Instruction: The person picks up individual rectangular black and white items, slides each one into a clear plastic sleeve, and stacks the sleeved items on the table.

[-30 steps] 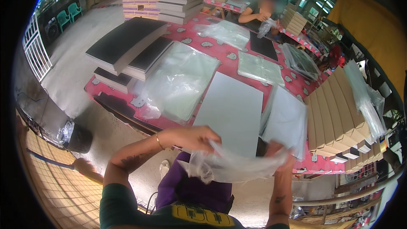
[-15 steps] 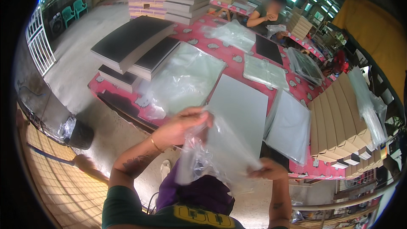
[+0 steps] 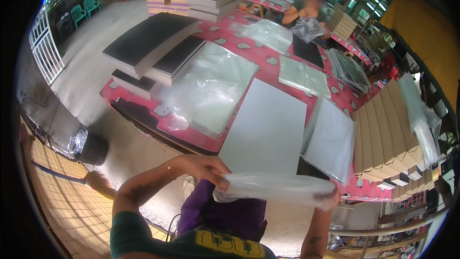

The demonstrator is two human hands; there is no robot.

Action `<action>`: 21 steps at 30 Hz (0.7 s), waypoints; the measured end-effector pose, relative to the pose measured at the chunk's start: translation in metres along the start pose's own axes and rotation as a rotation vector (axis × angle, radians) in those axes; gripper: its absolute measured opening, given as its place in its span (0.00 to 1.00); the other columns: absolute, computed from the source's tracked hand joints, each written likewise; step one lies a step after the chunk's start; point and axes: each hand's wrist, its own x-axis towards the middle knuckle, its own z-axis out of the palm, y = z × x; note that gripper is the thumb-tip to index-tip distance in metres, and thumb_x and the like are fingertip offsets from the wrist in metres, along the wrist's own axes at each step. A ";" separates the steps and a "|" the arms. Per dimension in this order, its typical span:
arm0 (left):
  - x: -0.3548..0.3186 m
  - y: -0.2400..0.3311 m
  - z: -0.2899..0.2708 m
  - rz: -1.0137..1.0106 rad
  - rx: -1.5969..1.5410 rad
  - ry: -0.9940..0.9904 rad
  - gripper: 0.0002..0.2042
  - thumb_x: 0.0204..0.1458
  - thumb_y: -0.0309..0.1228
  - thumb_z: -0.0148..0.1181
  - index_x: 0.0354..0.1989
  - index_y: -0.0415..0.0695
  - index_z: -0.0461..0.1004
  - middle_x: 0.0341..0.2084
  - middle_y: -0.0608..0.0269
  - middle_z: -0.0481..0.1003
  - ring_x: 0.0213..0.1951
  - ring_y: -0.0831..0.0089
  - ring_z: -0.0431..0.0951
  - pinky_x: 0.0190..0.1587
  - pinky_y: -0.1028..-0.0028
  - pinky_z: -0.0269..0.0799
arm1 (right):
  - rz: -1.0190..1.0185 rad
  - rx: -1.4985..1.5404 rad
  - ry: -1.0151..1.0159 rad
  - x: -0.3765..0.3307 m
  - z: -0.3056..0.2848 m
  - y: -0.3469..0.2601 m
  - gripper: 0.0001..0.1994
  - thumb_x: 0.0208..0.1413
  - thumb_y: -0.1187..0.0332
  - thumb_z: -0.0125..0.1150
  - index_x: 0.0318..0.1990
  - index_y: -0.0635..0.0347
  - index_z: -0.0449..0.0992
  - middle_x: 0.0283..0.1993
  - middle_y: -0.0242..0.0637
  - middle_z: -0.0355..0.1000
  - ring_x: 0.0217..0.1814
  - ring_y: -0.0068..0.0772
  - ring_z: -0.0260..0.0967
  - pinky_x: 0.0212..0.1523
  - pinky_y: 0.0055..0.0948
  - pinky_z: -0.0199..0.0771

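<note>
Stretching taut — clear plastic bag [image 3: 278,188]

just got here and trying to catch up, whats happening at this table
A person holds a clear plastic bag stretched level between the left hand and the right hand, just above the near end of a flat grey board. The board lies on a red patterned tablecloth, beside a pile of clear plastic bags and stacks of black-topped boards. Across the table, another person handles a clear bag too.
</note>
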 end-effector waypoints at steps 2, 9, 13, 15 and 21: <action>-0.015 0.013 0.007 0.222 -0.374 0.252 0.06 0.46 0.28 0.61 0.26 0.37 0.73 0.25 0.63 0.74 0.29 0.77 0.74 0.31 0.81 0.68 | 0.039 -0.121 -0.001 -0.002 0.004 0.000 0.24 0.57 0.58 0.45 0.58 0.61 0.64 0.25 0.40 0.65 0.27 0.40 0.67 0.30 0.50 0.70; -0.001 -0.042 0.058 0.224 0.053 1.031 0.13 0.46 0.16 0.49 0.42 0.37 0.69 0.21 0.66 0.71 0.21 0.83 0.70 0.24 0.82 0.65 | 0.071 -0.481 1.026 0.031 0.123 0.042 0.23 0.51 0.85 0.41 0.57 0.64 0.67 0.31 0.40 0.69 0.25 0.23 0.67 0.24 0.21 0.71; -0.001 -0.054 0.069 0.006 0.083 1.147 0.23 0.45 0.14 0.46 0.53 0.37 0.68 0.22 0.64 0.74 0.22 0.80 0.71 0.25 0.80 0.67 | 0.114 -0.705 0.990 0.028 0.118 0.078 0.28 0.50 0.87 0.38 0.62 0.65 0.61 0.42 0.45 0.73 0.28 0.28 0.73 0.29 0.26 0.76; -0.007 -0.053 0.069 -0.001 0.272 1.143 0.26 0.44 0.14 0.45 0.56 0.38 0.67 0.25 0.61 0.75 0.22 0.79 0.71 0.24 0.79 0.67 | 0.117 -0.860 1.010 0.034 0.127 0.066 0.26 0.50 0.87 0.39 0.60 0.66 0.63 0.38 0.45 0.73 0.28 0.29 0.73 0.28 0.26 0.76; -0.014 -0.046 0.072 0.289 0.116 1.136 0.17 0.44 0.13 0.48 0.44 0.38 0.72 0.27 0.61 0.74 0.25 0.81 0.71 0.28 0.81 0.67 | -0.029 -0.550 1.026 0.012 0.110 0.052 0.16 0.50 0.87 0.44 0.47 0.67 0.68 0.31 0.42 0.72 0.24 0.29 0.71 0.23 0.25 0.73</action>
